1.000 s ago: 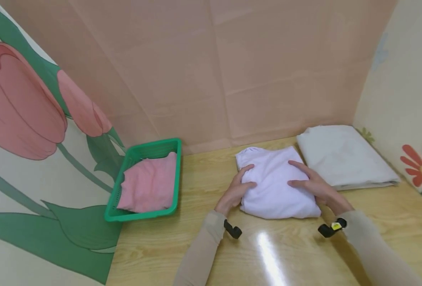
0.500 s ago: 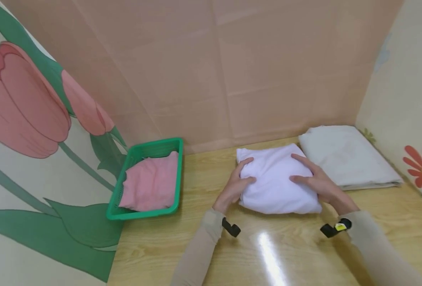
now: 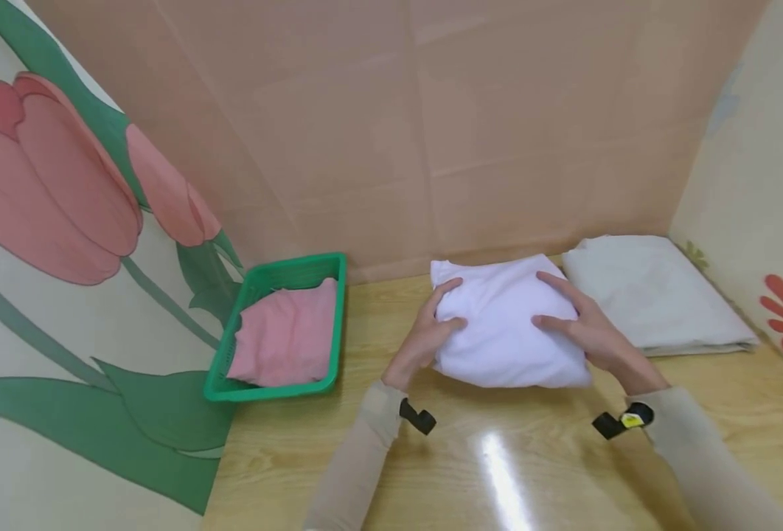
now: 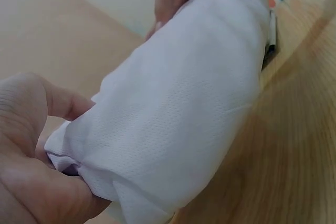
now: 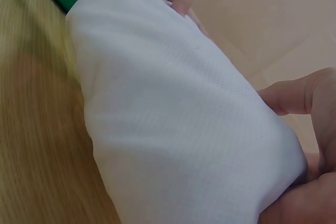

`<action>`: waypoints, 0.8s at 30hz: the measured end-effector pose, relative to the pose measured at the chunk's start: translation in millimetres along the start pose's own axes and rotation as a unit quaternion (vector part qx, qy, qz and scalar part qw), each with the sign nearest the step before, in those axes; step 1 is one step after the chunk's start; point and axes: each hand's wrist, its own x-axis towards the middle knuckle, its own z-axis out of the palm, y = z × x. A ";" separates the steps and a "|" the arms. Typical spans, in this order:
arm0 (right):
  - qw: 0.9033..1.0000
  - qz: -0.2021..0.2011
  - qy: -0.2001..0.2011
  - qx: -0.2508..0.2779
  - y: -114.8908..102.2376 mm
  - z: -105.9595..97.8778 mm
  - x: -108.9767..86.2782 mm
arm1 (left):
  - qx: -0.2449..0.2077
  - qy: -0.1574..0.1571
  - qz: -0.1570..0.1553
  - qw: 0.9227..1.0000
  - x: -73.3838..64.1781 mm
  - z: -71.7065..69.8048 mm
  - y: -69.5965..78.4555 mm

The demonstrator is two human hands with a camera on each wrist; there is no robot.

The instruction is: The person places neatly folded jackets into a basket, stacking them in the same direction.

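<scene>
A folded white piece of clothing (image 3: 503, 335) with a fine mesh weave is held up between both hands, tilted over the table. My left hand (image 3: 425, 333) grips its left side, thumb and forefinger on top and the other fingers out of sight beneath. On the opposite side my right hand (image 3: 596, 332) holds it the same way. The left wrist view shows the bundled fabric (image 4: 173, 93) pinched at its folded edge by the left hand (image 4: 37, 171). In the right wrist view, the right hand (image 5: 315, 129) holds the other end, its thumb at the fold.
A green plastic basket (image 3: 340, 317) with a folded pink cloth (image 3: 288, 335) inside stands at the left, against the painted wall. At the back right, a flat folded off-white cloth (image 3: 653, 295) lies on the wooden table (image 3: 444, 472). A pinkish cloth backdrop (image 3: 391, 147) hangs behind.
Both hands have lifted the white bundle off the table and brought it slightly to the left relative to the off-white cloth. The view has turned slightly left.
</scene>
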 end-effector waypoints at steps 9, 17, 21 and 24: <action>1.000 -0.019 -0.013 0.016 -17.0 10.0 7.8 | 0.004 0.002 0.011 1.000 -6.3 -21.7 15.1; 0.998 -0.032 -0.026 0.046 -35.3 22.8 15.6 | -0.007 0.028 0.019 0.999 -12.3 -41.5 25.3; 0.997 -0.046 -0.029 0.062 -42.4 31.6 19.9 | 0.005 0.036 0.005 0.999 -18.7 -51.7 32.9; 0.996 -0.049 -0.033 0.070 -46.0 37.2 22.8 | 0.008 0.032 0.001 0.999 -22.6 -59.0 36.6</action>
